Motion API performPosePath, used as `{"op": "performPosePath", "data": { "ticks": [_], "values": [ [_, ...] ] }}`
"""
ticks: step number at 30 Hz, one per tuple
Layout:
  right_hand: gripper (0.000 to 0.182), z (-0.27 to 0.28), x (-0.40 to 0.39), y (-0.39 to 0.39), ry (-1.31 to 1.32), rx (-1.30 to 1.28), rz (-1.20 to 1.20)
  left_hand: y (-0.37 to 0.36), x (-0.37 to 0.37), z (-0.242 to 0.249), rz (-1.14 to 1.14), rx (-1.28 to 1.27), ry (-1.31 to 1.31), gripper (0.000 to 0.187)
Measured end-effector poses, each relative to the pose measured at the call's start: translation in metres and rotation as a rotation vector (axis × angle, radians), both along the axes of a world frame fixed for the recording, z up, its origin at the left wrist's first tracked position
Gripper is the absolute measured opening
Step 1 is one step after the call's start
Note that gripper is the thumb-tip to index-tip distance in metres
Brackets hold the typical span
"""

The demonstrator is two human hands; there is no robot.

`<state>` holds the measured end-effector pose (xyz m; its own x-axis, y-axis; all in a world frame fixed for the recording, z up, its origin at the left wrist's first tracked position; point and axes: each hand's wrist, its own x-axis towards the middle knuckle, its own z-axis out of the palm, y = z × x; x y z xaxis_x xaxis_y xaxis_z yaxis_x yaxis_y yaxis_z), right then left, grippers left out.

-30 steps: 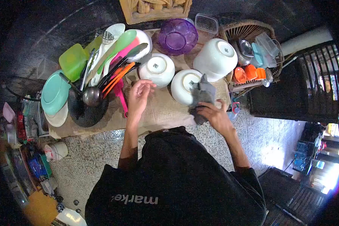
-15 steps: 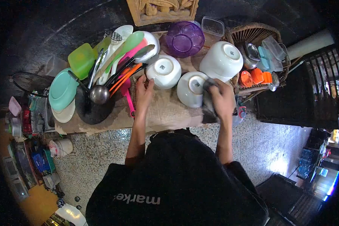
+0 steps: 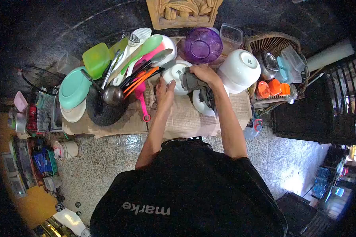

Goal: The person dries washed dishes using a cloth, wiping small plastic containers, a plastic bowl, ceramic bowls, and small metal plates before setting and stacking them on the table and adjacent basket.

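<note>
An upside-down white bowl (image 3: 174,77) stands on the cardboard-covered table (image 3: 186,122). My left hand (image 3: 165,94) rests against its near left side, fingers apart. A dark grey cloth (image 3: 196,85) is gripped in my right hand (image 3: 207,75), pressed on the bowl's right side. Beneath the cloth and wrist, a second overturned white bowl (image 3: 201,106) is partly hidden. Larger stacked white bowls (image 3: 241,69) sit upside down to the right. A pink utensil (image 3: 142,100) lies just left of my left hand.
Spoons and spatulas, a metal ladle (image 3: 113,95), a green container (image 3: 96,60) and a turquoise bowl (image 3: 74,90) crowd the left. Behind is a purple bowl (image 3: 203,44). At right, a wicker basket (image 3: 273,38) holds orange and clear containers.
My right hand has moved left with the cloth, from the second bowl to the bowl beside my left hand. The whole view has shifted slightly.
</note>
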<state>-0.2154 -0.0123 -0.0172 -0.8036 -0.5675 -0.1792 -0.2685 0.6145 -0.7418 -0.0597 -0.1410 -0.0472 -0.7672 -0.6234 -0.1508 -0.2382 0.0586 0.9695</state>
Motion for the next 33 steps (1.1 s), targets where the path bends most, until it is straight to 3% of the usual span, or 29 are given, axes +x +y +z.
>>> {"op": "performPosePath", "data": {
  "ticks": [5, 8, 11, 16, 18, 19, 22, 26, 29, 31, 33],
  "values": [
    [0.052, 0.005, 0.014, -0.005, 0.014, 0.088, -0.101, 0.003, 0.005, 0.03, -0.025, 0.237, 0.14, 0.057],
    [0.052, 0.026, 0.029, -0.002, 0.077, 0.072, -0.052, -0.014, 0.007, 0.016, -0.015, 0.297, 0.121, 0.059],
    [0.05, 0.035, 0.039, -0.002, -0.062, 0.05, -0.066, -0.026, 0.012, 0.018, -0.038, 0.394, 0.13, 0.061],
    [0.057, 0.043, 0.048, -0.001, -0.044, -0.077, -0.1, -0.035, 0.019, 0.016, -0.006, 0.328, 0.097, 0.063],
    [0.057, 0.059, 0.057, 0.002, -0.129, -0.056, -0.064, -0.035, 0.021, 0.024, 0.135, 0.526, 0.099, 0.053],
    [0.057, 0.064, 0.062, 0.003, -0.211, -0.036, -0.032, -0.035, 0.022, 0.02, 0.137, 0.525, 0.1, 0.053],
    [0.053, 0.054, 0.075, 0.003, -0.313, -0.005, -0.073, -0.036, 0.022, 0.003, 0.342, 0.391, 0.443, 0.027],
    [0.049, 0.066, 0.094, 0.016, -0.585, -0.12, -0.156, -0.035, 0.026, 0.003, 0.324, 0.527, 0.58, 0.035],
    [0.048, 0.033, 0.092, 0.023, -0.574, -0.182, -0.249, -0.027, 0.035, 0.022, 0.175, 0.699, 0.593, 0.042],
    [0.047, 0.044, 0.094, 0.026, -0.535, -0.156, -0.237, -0.03, 0.04, 0.026, 0.015, 0.884, 0.488, 0.046],
    [0.046, 0.047, 0.093, 0.029, -0.499, -0.127, -0.221, -0.028, 0.042, 0.037, 0.002, 1.019, 0.469, 0.045]
  ]
}}
